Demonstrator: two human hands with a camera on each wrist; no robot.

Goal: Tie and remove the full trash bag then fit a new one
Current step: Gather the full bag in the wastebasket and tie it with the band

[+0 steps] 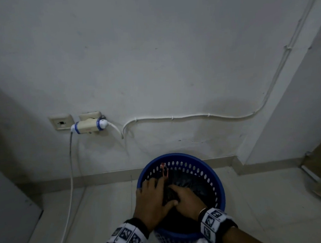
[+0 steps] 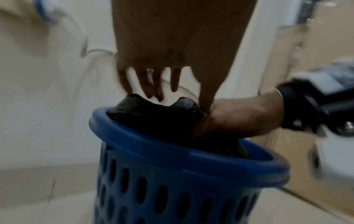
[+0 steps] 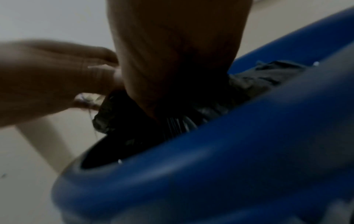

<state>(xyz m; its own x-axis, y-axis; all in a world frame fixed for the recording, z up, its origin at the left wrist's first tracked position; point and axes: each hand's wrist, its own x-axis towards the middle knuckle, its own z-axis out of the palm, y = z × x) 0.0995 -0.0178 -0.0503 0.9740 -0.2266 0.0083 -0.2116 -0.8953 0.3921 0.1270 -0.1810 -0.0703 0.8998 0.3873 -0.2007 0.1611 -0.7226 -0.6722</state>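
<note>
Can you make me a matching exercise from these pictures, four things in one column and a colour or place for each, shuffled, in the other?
Things:
1. trash bag
2. basket
3. adapter
4. left hand

Descriptions:
A. blue, with holes in its wall
B. plugged in at the wall socket
C. black, gathered inside the basket
D. on the bag, beside the right hand

Pairs: 1-C, 2-A, 3-B, 4-D
</note>
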